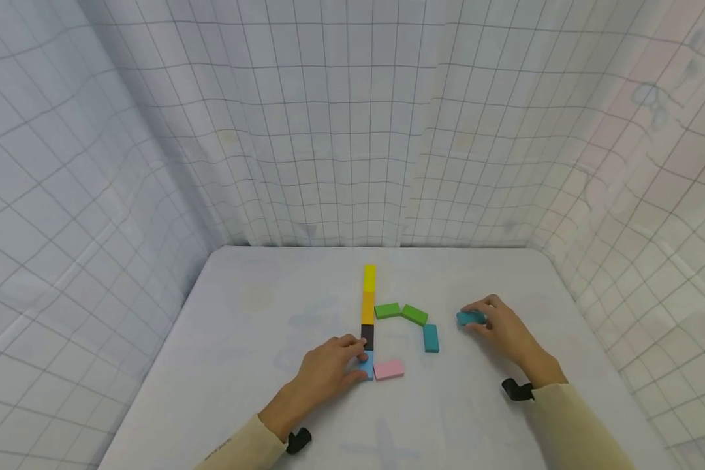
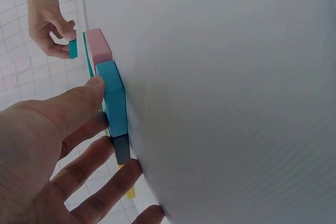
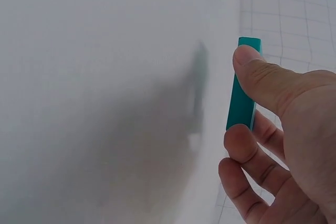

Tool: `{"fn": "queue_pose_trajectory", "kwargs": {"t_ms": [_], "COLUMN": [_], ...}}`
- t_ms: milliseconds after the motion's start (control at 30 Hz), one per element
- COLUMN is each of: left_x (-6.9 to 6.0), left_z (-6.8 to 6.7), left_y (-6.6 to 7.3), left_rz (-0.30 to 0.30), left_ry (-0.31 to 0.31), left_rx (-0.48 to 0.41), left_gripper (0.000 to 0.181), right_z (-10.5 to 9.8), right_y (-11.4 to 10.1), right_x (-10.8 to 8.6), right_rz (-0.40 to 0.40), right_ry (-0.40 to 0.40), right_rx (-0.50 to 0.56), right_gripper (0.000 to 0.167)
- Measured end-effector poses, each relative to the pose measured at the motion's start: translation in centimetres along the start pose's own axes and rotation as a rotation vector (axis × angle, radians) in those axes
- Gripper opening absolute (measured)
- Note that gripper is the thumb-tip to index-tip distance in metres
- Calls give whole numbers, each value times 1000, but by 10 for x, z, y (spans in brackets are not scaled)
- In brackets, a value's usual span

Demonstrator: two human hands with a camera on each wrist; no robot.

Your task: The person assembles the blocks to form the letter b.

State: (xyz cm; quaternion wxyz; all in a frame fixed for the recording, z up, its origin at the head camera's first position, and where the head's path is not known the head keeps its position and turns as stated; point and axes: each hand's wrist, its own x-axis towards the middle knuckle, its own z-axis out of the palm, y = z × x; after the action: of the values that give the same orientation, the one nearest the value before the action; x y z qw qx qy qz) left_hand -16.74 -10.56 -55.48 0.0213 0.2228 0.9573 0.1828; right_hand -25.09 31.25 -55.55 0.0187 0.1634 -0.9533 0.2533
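My right hand (image 1: 503,334) pinches a teal block (image 3: 243,98) between thumb and fingers, lifted above the white tabletop. My left hand (image 1: 328,369) rests at a light blue block (image 2: 115,98), its thumb and fingertips touching the block while the other fingers extend loosely beside a black block (image 1: 367,337). Beyond the black block, an orange block (image 1: 368,308) and a yellow block (image 1: 369,278) continue the straight column. A pink block (image 1: 389,370) lies right of the light blue one. Two green blocks (image 1: 387,311) and another teal block (image 1: 431,339) form a bent line right of the column.
The white tabletop (image 1: 258,294) carries all the laid blocks. Pale grid-patterned curtains (image 1: 352,143) enclose its back and both sides. A black wrist strap piece (image 1: 517,390) shows at each sleeve.
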Motion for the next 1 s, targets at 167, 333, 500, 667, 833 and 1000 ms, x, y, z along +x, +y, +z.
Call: {"fn": "queue_pose_trajectory", "kwargs": {"t_ms": [167, 333, 500, 667, 833, 1000], "left_x": [-1, -1, -1, -1, -1, -3], "left_z": [1, 1, 1, 1, 1, 0], "left_y": [0, 0, -1, 0, 0, 1], "left_rz": [-1, 4, 6, 6, 4, 2], "left_ry": [4, 12, 14, 14, 13, 14], "left_rx": [3, 3, 4, 6, 5, 1], "left_gripper": [26, 26, 26, 26, 26, 26], "right_z": [2, 5, 6, 8, 10, 13], "right_y": [-8, -14, -24, -33, -39, -47], "right_x": [0, 0, -1, -2, -2, -3], "right_rz": [-28, -80, -128, -165, -181, -163], "right_ry": [-3, 21, 32, 34, 20, -19], "right_rx": [0, -15, -37, -48, -45, -26], "right_gripper": [35, 34, 35, 36, 35, 36]}}
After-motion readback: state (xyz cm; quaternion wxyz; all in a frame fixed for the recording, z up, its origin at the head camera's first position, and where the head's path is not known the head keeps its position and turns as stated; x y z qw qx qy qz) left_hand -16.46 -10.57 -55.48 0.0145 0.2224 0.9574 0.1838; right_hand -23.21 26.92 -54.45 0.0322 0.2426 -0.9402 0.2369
